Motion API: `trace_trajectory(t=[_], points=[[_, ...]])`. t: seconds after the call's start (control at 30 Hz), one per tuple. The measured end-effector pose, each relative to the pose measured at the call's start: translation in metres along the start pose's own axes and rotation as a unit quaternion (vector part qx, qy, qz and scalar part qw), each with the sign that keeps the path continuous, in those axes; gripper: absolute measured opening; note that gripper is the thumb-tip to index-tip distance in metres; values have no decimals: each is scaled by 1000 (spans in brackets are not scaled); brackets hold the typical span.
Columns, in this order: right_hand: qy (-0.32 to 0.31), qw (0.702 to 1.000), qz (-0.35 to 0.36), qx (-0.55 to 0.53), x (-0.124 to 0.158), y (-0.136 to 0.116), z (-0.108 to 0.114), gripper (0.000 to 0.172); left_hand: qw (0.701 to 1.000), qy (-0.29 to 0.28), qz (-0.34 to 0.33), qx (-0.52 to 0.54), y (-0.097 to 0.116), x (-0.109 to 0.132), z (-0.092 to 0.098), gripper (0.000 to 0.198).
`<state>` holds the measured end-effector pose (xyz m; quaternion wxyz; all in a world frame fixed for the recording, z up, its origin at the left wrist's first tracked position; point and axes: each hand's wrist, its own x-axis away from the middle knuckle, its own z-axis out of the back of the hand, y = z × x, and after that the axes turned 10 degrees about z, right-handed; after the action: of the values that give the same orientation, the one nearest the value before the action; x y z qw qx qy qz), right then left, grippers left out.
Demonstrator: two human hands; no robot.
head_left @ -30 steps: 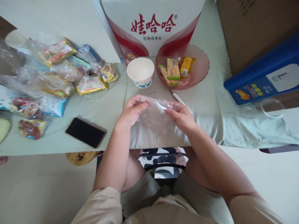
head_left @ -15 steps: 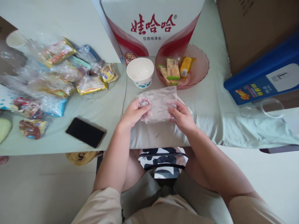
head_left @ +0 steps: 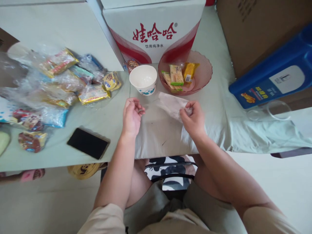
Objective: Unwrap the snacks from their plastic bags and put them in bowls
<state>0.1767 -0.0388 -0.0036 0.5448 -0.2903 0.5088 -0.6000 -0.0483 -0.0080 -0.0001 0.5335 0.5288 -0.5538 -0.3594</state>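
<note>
Grasping thin, crinkled clear-plastic bag in right hand — could tip round white-paper cup by swinging loose end; cannot tell grip in curled left hand.

Hands, two: bare left hand, bare right hand. Thin crinkled clear plastic bag: one. White paper cup with teal print: one. Pink ribbed translucent bowl: one. Cream-and-green wrapped packets therein: two. Yellow wrapped packet therein: one. Black rectangular smartphone: one. Blue plastic jug: one. Heaped multicoloured plastic-wrapped snacks: over five, exact count hidden.
</note>
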Motion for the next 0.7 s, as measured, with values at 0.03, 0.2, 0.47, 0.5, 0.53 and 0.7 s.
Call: trace_trajectory(t=[0.03,0.2,0.47,0.5,0.53,0.7], points=[[4,999,26,20,3,-1,-1,19,999,13,-35,-12,-3,2,0,37],[-104,987,119,-35,26,-12,-18,17,989,-142,32,-36,-16,22,-6,62],[-151,981,116,-25,14,-30,-35,30,988,-130,38,78,-7,39,-8,43],[-163,979,121,-5,2,-36,-36,22,991,-90,10,94,-5,38,-5,39],[-154,979,133,33,-12,-43,-39,15,994,-45,-14,102,-3,37,-2,34],[-156,909,241,301,-98,-91,-84,13,995,28,8,93,9,30,9,7]])
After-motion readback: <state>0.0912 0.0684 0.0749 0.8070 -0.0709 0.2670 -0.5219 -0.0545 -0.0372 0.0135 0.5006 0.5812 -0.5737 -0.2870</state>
